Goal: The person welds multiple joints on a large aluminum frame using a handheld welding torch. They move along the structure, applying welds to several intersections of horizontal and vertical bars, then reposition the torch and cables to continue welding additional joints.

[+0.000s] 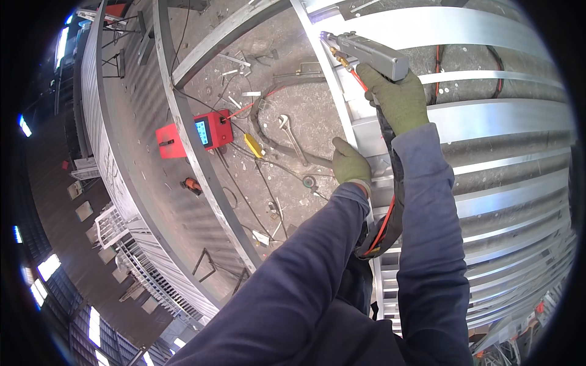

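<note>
My right hand (397,97), in an olive-green glove, is closed around a grey welding gun (372,55). The gun's brass-coloured tip end reaches the edge rail near the top of a slatted silver metal frame (482,116). A red hose (360,79) runs alongside the gun, and a black sleeved cable (397,201) hangs from it past my right forearm. My left hand (352,165), gloved the same way, is closed over the frame's left edge rail (337,85), lower than the gun. Part of its fingers is hidden behind the rail.
Left on the concrete floor stands a red machine (213,129) with a lit screen, behind a grey beam (192,143). An adjustable wrench (293,139), a yellow object (253,146), loose cables and scraps lie between beam and frame. A thick black hose (259,125) curves there.
</note>
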The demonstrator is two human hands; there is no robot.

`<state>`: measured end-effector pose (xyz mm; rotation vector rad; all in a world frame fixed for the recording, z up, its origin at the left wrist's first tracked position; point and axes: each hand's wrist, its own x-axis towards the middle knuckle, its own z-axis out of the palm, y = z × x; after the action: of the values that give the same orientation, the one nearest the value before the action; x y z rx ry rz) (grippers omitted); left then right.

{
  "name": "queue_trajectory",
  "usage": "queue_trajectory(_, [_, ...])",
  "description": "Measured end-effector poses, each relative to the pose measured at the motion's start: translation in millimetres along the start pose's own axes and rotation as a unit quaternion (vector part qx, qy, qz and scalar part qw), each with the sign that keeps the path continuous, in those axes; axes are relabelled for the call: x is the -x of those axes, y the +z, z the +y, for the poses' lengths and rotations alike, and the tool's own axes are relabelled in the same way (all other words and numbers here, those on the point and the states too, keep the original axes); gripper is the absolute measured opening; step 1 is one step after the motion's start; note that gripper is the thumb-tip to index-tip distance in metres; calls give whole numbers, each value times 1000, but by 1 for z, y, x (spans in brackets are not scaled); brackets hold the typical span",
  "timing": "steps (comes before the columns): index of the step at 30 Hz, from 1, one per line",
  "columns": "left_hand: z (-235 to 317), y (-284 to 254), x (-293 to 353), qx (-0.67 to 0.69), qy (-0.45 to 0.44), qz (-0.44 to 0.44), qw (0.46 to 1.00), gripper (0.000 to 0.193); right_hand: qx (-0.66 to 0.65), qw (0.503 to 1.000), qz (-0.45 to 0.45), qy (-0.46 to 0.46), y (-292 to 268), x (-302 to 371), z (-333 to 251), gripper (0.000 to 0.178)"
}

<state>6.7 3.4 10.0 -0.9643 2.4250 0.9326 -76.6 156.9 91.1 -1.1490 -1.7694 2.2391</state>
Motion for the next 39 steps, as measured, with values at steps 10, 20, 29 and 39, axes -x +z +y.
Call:
queue_trajectory(10, [-3,2,-3,2,-1,-11,1000,92,34,999,-4,2,-2,0,2,63])
queue_trajectory(20, [3,0,1,-4,2,-5,1000,90,37,999,-10,12,-7,0,6,62])
queue_trajectory(29, [2,0,1,-6,15,9,1000,90,34,999,-4,24,-11,5,1,65])
queue_trajectory(39, [3,-3,2,-1,29,-5,1000,91,37,998,-9,47,-17,7,5,65])
